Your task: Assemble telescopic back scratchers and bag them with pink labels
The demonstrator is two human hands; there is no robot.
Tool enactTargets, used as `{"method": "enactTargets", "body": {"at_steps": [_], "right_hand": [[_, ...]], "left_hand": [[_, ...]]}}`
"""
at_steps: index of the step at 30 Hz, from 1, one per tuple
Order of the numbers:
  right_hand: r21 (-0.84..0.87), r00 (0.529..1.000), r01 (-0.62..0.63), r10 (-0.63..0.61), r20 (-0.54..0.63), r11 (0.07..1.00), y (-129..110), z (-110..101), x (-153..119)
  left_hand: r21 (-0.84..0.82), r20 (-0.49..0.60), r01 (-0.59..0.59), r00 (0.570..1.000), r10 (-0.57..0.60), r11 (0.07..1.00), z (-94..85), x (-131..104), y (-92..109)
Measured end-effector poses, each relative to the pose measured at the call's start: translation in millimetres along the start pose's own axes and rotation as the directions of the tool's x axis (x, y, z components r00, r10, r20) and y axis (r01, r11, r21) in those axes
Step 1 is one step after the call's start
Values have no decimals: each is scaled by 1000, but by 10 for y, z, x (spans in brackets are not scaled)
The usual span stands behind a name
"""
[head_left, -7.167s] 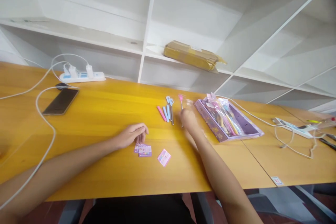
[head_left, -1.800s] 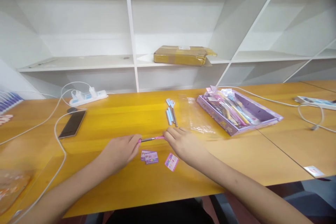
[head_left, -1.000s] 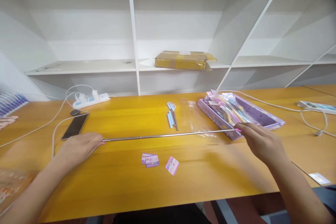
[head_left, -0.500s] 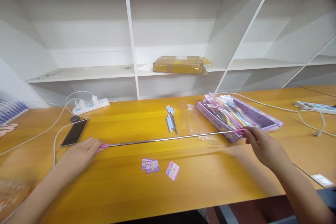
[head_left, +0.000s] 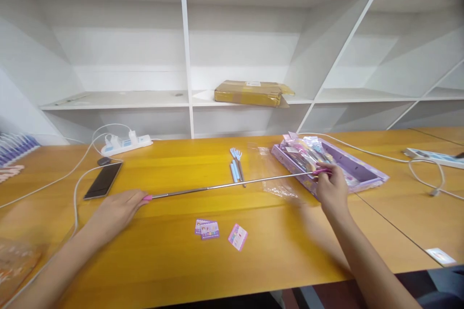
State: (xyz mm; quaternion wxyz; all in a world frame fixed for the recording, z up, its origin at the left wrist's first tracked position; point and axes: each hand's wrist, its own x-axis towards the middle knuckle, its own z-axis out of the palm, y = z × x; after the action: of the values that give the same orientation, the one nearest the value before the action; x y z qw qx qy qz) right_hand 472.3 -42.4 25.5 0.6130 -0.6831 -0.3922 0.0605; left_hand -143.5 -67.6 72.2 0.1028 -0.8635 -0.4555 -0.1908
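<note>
While hands (head_left: 118, 209) hold rod (head_left: 188, 191), cards (head_left: 210, 230), illegible print (head_left: 237, 238)

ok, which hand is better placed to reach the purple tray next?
Likely the right hand, close to the purple tray. The left hand, at the other end of the telescopic rod, is nearer the smartphone.

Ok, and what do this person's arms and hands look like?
The left hand and right hand wear no gloves; no ring, watch or bracelet shows. The left forearm and right forearm are bare, with no sleeve in view.

Cards (head_left: 210, 230) in front of rod (head_left: 224, 186)
</note>
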Motion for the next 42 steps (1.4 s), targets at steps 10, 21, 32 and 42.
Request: {"method": "enactTargets", "body": {"at_steps": [10,21,32,42], "right_hand": [[302,751,449,-538,383,841,-1279,998,-1928],[166,157,858,-555,817,487,-1232,750,-1501],[119,26,951,-460,888,284,-1138,720,-1393],[-210,447,878,-582,679,430,-215,-281,11]], "left_hand": [[-160,-86,-92,993,79,983,545,572,1143],[-38,115,-189,975,192,981,448,459,950],[61,139,-381,919,370,923,499,577,906],[96,158,-148,979,132,984,-158,327,-225]]}}
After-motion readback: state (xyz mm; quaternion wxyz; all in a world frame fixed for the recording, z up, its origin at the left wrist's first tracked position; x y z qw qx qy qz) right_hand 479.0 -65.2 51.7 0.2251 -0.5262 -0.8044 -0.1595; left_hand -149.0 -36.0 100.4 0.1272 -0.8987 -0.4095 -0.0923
